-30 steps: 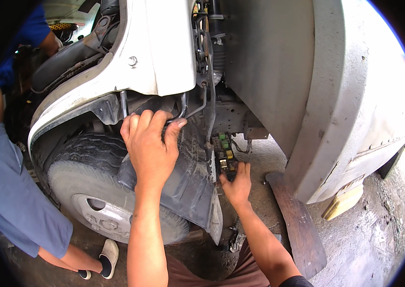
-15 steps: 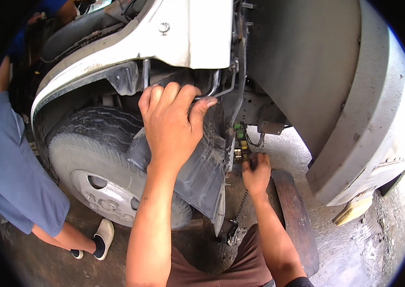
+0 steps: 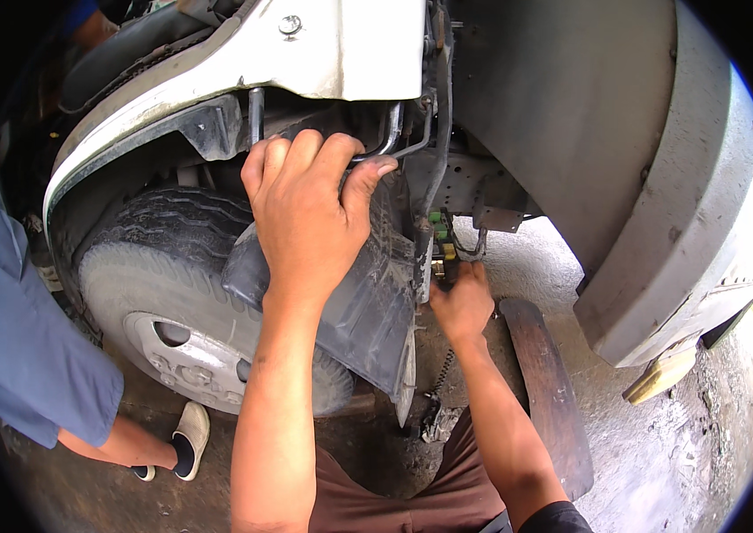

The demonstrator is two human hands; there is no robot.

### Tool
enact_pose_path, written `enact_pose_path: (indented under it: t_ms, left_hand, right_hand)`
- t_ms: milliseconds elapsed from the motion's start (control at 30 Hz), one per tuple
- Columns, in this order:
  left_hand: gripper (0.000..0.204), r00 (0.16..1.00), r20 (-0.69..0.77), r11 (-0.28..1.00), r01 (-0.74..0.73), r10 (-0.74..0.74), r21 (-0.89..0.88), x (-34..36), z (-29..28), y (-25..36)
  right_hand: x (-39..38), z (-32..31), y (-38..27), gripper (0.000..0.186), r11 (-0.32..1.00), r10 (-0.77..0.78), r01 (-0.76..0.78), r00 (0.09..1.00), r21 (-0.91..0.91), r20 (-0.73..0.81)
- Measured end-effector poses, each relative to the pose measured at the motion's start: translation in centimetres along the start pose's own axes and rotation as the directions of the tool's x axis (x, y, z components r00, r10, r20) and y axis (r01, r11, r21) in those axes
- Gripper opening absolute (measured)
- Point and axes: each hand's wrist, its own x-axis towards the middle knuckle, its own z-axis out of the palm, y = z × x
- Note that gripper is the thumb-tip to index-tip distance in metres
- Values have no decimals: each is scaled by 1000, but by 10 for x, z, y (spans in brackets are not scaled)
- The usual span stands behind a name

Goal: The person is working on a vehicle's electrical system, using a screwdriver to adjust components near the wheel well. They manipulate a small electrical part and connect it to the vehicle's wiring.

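Observation:
My left hand is closed over a bent metal bar under the white cab panel, above the front tyre and black plastic mudguard. My right hand is lower, its fingers curled on the lower end of an open fuse box with green and yellow pieces and dark wires. The fingertips are partly hidden. A vertical metal bracket runs beside the box.
A person in blue-grey shorts stands at the left. The grey truck body overhangs on the right, with a wooden block below it. A long brown board lies on the concrete floor; a dark coiled item is between my arms.
The view has shifted, so the truck sits higher in the picture. My left hand stays on the bar; my right hand remains at the fuse box, its fingers slightly repositioned.

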Motion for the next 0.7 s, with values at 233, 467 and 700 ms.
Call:
enact_pose_path:
  t_ms: [233,467,700]
  left_hand:
    - [31,1000,26,1000,0,-1,12,0,-1,-1]
    - [29,1000,18,1000,-23,22,10,0,0,-4]
    - [28,1000,24,1000,-16,16,20,-1,0,-4]
  right_hand:
    - [4,-1,-7,47,998,14,-13,1000,-69,25]
    - [12,-2,-11,46,994,58,-47,993,-100,108]
    - [11,0,-7,48,993,16,-6,996,-115,85]
